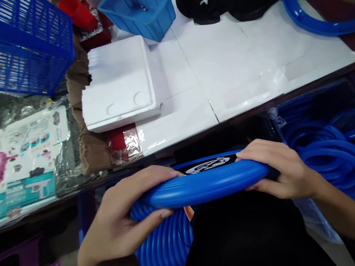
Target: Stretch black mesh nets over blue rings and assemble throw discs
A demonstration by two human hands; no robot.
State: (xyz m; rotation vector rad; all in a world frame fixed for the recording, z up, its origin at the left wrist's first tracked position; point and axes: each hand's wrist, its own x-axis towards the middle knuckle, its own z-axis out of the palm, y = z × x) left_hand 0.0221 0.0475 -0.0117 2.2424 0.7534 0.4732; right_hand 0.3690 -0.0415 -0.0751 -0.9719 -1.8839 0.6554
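Head view: two hands grip a blue ring at lap height, in front of a white table.

The left hand (124, 220) and right hand (283, 169) each close fingers and thumb around the rim of the ring (203, 184), which carries a black insert with a white logo. A stack of rings (164, 241) sits just under the left hand. On the table (238, 67) lie a foam block (119, 83) and a blue tub (138, 9); loose rings (336, 155) fill a bin to the right.
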